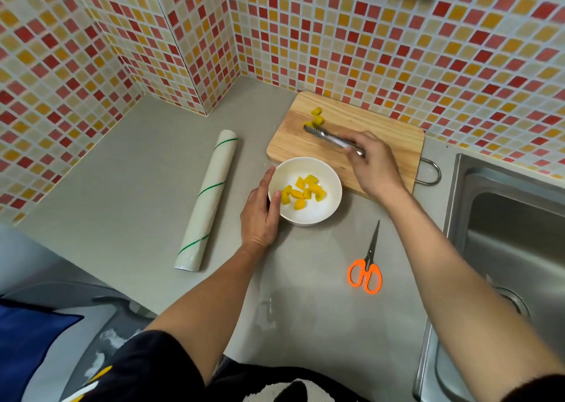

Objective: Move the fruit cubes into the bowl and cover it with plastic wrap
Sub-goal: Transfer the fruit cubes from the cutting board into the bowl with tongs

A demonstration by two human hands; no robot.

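A white bowl stands on the grey counter and holds several yellow fruit cubes. My left hand grips the bowl's left rim, thumb over the edge. Behind the bowl lies a wooden cutting board with three yellow fruit cubes near its far left part. My right hand holds metal tongs over the board, their tips right at the nearest cube. A roll of plastic wrap with green stripes lies to the left of the bowl.
Orange-handled scissors lie on the counter to the right of my left forearm. A steel sink fills the right side. Tiled walls close off the back and left. The counter's front edge drops off at lower left.
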